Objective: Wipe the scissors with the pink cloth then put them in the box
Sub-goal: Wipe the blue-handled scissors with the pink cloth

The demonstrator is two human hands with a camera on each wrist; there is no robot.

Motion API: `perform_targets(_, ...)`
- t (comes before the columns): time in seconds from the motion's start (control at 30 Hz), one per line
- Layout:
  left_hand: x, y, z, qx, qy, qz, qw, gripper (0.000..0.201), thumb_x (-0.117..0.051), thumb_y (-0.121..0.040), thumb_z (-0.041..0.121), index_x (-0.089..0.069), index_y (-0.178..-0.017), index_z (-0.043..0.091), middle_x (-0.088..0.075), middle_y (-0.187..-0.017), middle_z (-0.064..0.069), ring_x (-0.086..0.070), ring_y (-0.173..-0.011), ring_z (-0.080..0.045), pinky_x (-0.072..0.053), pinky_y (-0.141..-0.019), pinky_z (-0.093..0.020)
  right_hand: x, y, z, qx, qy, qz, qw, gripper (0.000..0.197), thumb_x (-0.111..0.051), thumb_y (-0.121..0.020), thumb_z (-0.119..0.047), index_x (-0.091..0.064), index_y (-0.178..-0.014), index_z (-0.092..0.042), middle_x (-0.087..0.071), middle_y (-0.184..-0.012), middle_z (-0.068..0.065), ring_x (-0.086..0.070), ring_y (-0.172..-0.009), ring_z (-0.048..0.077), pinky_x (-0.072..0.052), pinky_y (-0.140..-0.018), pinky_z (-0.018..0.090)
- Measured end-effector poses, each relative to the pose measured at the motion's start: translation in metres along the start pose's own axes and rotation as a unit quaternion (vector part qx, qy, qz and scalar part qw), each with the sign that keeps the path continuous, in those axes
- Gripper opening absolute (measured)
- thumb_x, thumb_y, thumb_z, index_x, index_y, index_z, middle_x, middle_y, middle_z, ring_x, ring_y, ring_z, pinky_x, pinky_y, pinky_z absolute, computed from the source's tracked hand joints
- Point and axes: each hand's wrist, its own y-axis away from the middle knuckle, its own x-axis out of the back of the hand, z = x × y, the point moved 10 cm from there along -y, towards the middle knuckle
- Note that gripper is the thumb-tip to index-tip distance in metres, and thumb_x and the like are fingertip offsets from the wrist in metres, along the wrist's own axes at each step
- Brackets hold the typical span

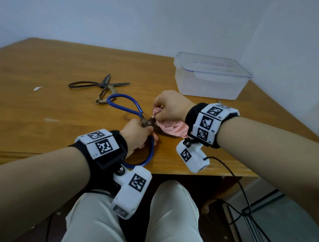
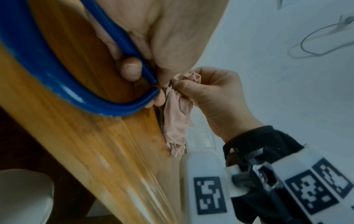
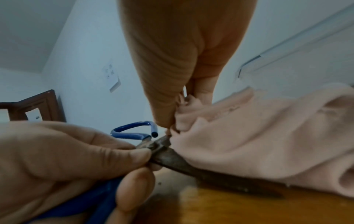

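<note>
Nearest, the left hand (image 1: pixel 137 134) grips the blue scissors (image 1: pixel 123 104) at their pivot on the bench (image 1: pixel 43 112). Just beyond, the right hand (image 1: pixel 171 106) pinches the cloth (image 1: pixel 171 128) against the blades. Farther off lie black scissors (image 1: pixel 99 84) and the lidded box (image 1: pixel 210 74).

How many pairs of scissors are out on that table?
2. The blue-handled scissors are at the table's near edge, held by the left hand. The dark metal scissors lie open farther back, untouched. The cloudy box may hide more.
</note>
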Motion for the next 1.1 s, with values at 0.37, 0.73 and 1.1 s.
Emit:
perform_targets(0.37, -0.002, 0.000, 0.001, -0.004, 0.009, -0.003, 1.000, 0.020, -0.044, -0.102, 0.015, -0.053, -0.085, 0.010, -0.066, -0.072, -0.005, -0.055, -0.075, -0.026, -0.034, -0.047, -0.023, -0.004, 0.002, -0.004, 0.009, -0.018, -0.023, 1.000, 0.012, -0.070, -0.082, -0.014, -0.070, -0.093, -0.010, -0.065, -0.089, 0.004, -0.060, -0.082, 0.018, -0.052, -0.073, 0.028)
perform_targets(0.73, -0.002, -0.005, -0.001, 0.000, -0.004, 0.000, 1.000, 0.019, -0.045, -0.101, 0.017, -0.053, -0.086, 0.010, -0.067, -0.072, -0.005, -0.054, -0.074, -0.026, -0.034, -0.044, -0.022, -0.006, 0.003, -0.006, 0.015, -0.023, -0.018, 0.999, 0.015, -0.069, -0.081, -0.014, -0.071, -0.092, -0.006, -0.068, -0.093, 0.013, -0.063, -0.083, 0.025, -0.054, -0.074, 0.034)
perform_targets(1.1, -0.001, -0.004, -0.001, 0.000, 0.008, 0.004, 1.000, 0.019, -0.044, -0.102, 0.015, -0.053, -0.085, 0.009, -0.066, -0.072, -0.007, -0.055, -0.065, -0.021, -0.033, -0.044, -0.022, -0.008, 0.002, 0.007, -0.004, -0.117, -0.029, 0.993, 0.023, -0.071, -0.079, -0.014, -0.071, -0.092, 0.004, -0.067, -0.083, 0.018, -0.060, -0.071, 0.020, -0.051, -0.064, 0.032)
